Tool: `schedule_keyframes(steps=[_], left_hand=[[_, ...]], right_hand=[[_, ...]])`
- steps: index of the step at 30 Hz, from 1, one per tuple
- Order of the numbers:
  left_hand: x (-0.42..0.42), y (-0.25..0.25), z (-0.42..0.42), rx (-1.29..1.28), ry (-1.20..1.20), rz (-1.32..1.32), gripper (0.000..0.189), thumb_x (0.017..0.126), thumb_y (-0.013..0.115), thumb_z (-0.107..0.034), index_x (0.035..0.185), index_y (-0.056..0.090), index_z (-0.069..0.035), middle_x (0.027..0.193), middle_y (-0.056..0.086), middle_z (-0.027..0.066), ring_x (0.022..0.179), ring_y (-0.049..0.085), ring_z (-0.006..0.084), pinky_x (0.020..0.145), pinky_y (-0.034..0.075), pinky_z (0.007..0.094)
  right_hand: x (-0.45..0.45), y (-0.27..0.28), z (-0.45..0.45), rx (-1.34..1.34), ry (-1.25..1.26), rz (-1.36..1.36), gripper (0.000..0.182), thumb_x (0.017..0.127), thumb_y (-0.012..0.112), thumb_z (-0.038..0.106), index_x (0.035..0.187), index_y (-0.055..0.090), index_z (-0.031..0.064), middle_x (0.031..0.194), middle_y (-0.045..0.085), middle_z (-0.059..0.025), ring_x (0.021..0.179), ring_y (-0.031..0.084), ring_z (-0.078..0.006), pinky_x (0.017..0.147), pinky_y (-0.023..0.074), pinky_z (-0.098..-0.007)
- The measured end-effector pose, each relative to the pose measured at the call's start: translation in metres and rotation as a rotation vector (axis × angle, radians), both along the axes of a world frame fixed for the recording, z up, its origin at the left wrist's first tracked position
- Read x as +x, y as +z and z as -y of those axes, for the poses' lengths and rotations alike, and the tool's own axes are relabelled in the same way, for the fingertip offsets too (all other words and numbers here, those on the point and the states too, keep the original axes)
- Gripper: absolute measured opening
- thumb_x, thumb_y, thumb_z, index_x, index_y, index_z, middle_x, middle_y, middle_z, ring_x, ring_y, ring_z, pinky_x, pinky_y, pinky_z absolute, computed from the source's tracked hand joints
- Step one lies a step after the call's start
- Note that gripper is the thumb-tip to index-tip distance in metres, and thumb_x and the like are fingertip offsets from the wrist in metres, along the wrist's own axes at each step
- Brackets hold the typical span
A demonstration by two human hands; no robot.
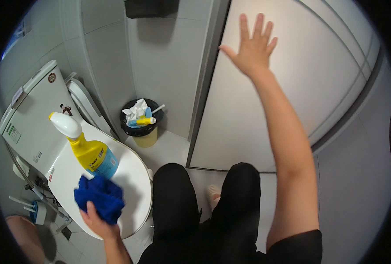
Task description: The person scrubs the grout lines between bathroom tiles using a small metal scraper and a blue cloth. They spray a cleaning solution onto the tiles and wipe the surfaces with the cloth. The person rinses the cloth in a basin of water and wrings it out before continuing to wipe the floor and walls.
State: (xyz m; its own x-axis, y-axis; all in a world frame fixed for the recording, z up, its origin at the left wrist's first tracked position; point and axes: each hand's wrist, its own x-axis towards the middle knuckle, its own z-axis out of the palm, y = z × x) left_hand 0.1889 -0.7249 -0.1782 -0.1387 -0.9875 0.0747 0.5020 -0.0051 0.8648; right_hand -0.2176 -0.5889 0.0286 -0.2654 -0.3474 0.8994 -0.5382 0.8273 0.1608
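Observation:
My left hand [100, 221] grips a bunched blue cloth [99, 198] above the front part of the closed white toilet lid [132, 194]. Just beyond the cloth is a yellow spray bottle [91, 150] with a white trigger head and a blue label; the cloth hides its lower end, so I cannot tell whether it stands on the lid. At the upper right, my right hand [256, 51] has its fingers spread wide and holds nothing. Its palm faces the pale door panel [228, 125]; whether it touches the panel I cannot tell.
A lined waste bin [145, 140] with tissues and a yellow-blue container stands in the corner. The toilet tank [38, 109] rises behind the lid. Toilet brushes in a holder [38, 213] are at the lower left. A dark box [152, 8] hangs on the wall.

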Motion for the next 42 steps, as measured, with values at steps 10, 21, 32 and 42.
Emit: schedule_keyframes(steps=[10,21,32,42], left_hand=[[-0.248,0.055,-0.021,-0.399,-0.397,-0.087,0.028,0.088,0.051,-0.021,0.107,0.051,-0.001,0.094,0.056,0.0058,0.084,0.052,0.0117,0.075,0.043,0.0243],[-0.264,-0.009,-0.087,-0.303,-0.785,0.113,0.03,0.087,0.045,-0.021,0.108,0.048,0.0,0.103,0.053,0.01,0.089,0.054,0.0209,0.076,0.046,0.033],[-0.265,-0.027,-0.082,-0.334,-0.882,0.11,0.029,0.091,0.039,-0.025,0.105,0.047,-0.001,0.099,0.054,0.0113,0.087,0.054,0.0191,0.074,0.045,0.032],[-0.215,-0.039,-0.115,-0.734,-0.913,0.129,0.034,0.092,0.04,-0.028,0.112,0.044,-0.001,0.109,0.051,0.0105,0.096,0.049,0.0195,0.082,0.039,0.0313]], right_hand=[[0.072,-0.066,-0.048,-0.061,0.319,0.103,0.085,0.069,0.068,0.032,0.138,0.019,0.0253,0.144,0.005,-0.0178,0.131,0.004,-0.0415,0.097,0.0084,-0.0636],[0.107,-0.15,-0.11,-0.165,0.352,0.213,0.088,0.062,0.07,0.038,0.137,0.024,0.028,0.145,0.014,-0.0079,0.134,0.009,-0.0287,0.102,0.0032,-0.0569],[0.16,-0.159,-0.104,-0.287,0.376,0.478,0.094,0.061,0.072,0.036,0.136,0.022,0.0066,0.143,0.008,-0.0217,0.132,0.013,-0.0345,0.098,0.0117,-0.0605],[0.238,-0.171,-0.095,-0.47,0.311,0.522,0.104,0.062,0.071,0.04,0.13,0.012,-0.0124,0.136,0.003,-0.0348,0.127,0.012,-0.0473,0.101,0.0092,-0.0565]])
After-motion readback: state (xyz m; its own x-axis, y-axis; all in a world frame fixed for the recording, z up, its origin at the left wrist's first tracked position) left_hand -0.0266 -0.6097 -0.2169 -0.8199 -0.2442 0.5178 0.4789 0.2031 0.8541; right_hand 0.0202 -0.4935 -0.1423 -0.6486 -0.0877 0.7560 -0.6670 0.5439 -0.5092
